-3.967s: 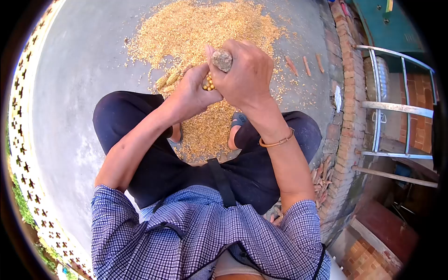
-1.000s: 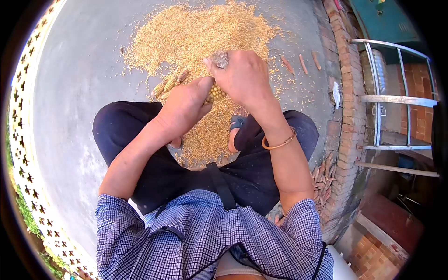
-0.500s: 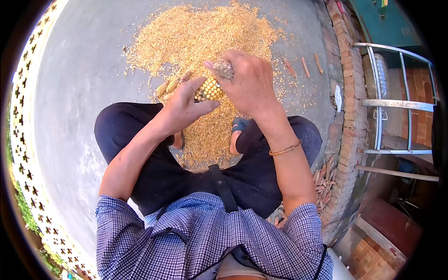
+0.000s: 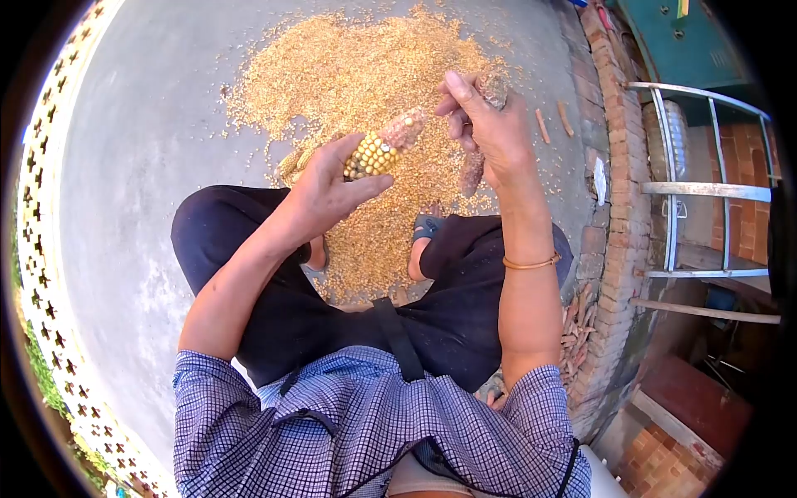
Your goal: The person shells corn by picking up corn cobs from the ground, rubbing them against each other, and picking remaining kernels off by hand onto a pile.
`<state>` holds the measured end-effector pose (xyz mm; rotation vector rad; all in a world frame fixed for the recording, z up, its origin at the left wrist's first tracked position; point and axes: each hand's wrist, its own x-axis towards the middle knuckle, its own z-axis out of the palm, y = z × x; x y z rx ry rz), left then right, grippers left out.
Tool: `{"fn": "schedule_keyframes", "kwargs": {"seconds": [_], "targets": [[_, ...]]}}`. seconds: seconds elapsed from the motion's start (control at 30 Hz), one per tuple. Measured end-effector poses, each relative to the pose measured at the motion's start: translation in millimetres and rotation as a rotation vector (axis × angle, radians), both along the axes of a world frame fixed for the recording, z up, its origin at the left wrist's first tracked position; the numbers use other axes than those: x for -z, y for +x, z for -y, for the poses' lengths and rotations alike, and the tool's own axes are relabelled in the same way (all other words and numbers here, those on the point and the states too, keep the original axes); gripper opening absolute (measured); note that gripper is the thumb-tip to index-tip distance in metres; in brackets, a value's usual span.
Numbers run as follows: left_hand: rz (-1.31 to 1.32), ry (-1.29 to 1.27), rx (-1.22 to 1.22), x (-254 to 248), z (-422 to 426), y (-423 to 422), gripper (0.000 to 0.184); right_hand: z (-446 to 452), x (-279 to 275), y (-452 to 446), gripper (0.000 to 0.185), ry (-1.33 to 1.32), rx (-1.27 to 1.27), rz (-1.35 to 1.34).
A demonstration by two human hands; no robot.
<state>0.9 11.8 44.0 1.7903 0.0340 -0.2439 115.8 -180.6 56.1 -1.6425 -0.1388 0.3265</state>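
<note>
Two hands [image 4: 320, 189] [image 4: 500, 137], slightly apart, curl round cobs [image 4: 372, 158] [image 4: 471, 173]

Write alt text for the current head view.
A person's left hand grips a partly stripped corn ear; the right hand, apart from it, holds a bare cob. Loose kernels lie spread on the grey floor below.

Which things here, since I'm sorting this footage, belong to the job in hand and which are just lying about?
Belong to the job:
part-stripped corn cob, in the left hand
bare-looking cob, in the right hand
loose kernels
yellow cobs on the floor

Apparently just lying about:
white scrap near the bricks
metal frame
wooden pole
</note>
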Motion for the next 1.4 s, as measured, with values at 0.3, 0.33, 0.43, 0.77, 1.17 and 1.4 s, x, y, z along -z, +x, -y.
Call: {"fn": "schedule_keyframes", "kwargs": {"seconds": [0.3,0.33,0.43,0.77,1.17,1.4], "targets": [[-0.215,-0.21,0.003,0.3,-5.6,-1.7,0.036,-11.7,7.8,-18.4,0.013,0.081,-0.305,0.279],[-0.124,-0.157,0.002,3.7,-3.5,-2.3,0.035,-12.4,10.1,-17.7,0.012,0.09,-0.297,0.302],[0.048,-0.038,0.003,9.5,0.0,-3.0,0.034,-14.4,11.5,-17.5,0.012,0.023,-0.277,0.356],[-0.203,-0.143,-0.01,1.8,-4.2,-0.6,0.035,-8.8,6.4,-13.2,0.016,-0.165,-0.334,0.782],[-0.119,-0.006,0.031,3.7,-4.4,-2.2,0.037,-4.0,-1.6,-27.0,0.021,-0.673,-0.511,1.056],[-0.017,0.033,0.057,14.9,-8.2,-1.9,0.038,-8.6,1.6,-35.4,0.005,-0.784,-0.475,1.155]]}}
